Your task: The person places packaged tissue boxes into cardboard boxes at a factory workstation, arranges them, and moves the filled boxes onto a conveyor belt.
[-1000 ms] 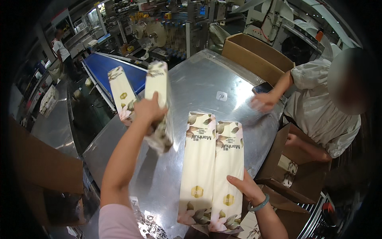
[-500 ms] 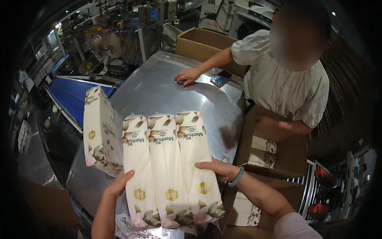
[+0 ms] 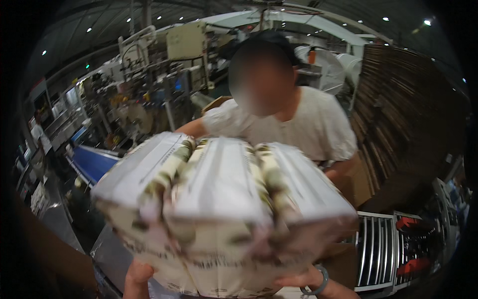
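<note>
Three cream tissue packs (image 3: 219, 199) with floral print stand side by side, raised close to the head camera and blurred by motion. Their pale end faces are turned up, and the printed sides face me. My left hand (image 3: 139, 273) grips the row low at its left side. Low on the right, my right hand (image 3: 301, 280) presses against the row, a greenish bangle (image 3: 320, 281) on its wrist. Between the two hands the packs are squeezed together. The packs hide part of both hands and most of the table.
A co-worker in a white blouse (image 3: 318, 119) stands just beyond the packs. A blue conveyor belt (image 3: 94, 163) lies at left, a metal table (image 3: 110, 251) below it. At right are a roller conveyor (image 3: 374, 249), a cardboard box (image 3: 341, 266) and stacked flat cardboard (image 3: 398, 129).
The three packs have come up from over the table toward the camera and tipped, so their ends face upward. My view has lifted, and the co-worker now leans behind them.
</note>
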### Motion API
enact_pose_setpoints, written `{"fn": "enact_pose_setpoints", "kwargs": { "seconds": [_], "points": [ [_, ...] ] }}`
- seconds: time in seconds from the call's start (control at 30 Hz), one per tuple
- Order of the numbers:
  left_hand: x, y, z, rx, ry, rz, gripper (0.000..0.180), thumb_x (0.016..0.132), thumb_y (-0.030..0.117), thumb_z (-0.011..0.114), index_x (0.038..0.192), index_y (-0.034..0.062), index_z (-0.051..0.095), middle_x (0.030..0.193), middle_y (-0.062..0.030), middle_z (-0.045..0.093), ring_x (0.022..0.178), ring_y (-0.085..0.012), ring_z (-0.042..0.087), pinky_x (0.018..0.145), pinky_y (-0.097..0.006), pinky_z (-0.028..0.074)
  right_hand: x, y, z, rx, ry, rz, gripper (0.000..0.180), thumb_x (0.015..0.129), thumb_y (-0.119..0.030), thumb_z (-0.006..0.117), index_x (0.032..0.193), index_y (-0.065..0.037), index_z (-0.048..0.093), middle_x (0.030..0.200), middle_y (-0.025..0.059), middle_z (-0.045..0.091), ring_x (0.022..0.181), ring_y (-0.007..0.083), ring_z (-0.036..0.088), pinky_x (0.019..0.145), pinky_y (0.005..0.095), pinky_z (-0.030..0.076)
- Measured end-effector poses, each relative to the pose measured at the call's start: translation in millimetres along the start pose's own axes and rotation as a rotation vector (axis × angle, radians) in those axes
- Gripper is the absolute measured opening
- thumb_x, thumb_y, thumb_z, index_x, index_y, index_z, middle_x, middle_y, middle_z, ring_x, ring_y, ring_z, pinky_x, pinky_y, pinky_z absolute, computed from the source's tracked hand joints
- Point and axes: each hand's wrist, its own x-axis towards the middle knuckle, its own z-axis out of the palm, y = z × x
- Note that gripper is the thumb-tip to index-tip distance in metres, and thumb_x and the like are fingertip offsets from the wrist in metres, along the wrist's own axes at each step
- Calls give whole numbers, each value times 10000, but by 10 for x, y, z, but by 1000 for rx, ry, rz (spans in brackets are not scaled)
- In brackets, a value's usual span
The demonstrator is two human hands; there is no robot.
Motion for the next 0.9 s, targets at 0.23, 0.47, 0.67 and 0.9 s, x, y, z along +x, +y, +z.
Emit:
{"fn": "enact_pose_setpoints", "kwargs": {
  "seconds": [0.23,0.47,0.67,0.9],
  "points": [
    [678,95,1182,-88,-373,-186,747,780,349,677,1343,6,325,1274,-122,483,1125,-224,510,896,-368,454,-1761,-299,-87,-1,163,92,537,795,-175,664,1257,12,466,1269,121,501,1156,230,469,977,360,362],
    [1916,-195,2369,-163,-849,-494,732,762,290,715,1333,2,358,1250,-113,514,1119,-194,526,899,-341,459,-3081,-84,253,11,274,238,520,794,-175,665,1253,-10,484,1260,120,512,1149,234,480,967,355,373],
    [1944,-824,2802,707,-1152,-521,878,750,446,684,1386,-12,289,1392,-185,363,1286,-263,352,1055,-329,281,-3497,-360,159,-302,329,511,421,813,-191,650,1197,-56,539,1119,104,595,1027,218,551,905,344,427],
    [1802,-933,3333,815,-1270,-393,780,752,583,604,1330,91,426,1228,-159,552,1105,-303,541,934,-361,410,-2766,-1268,-419,-454,735,623,742,773,-314,691,1331,26,341,1354,253,350,1256,353,367,992,440,355]
  ]
}}
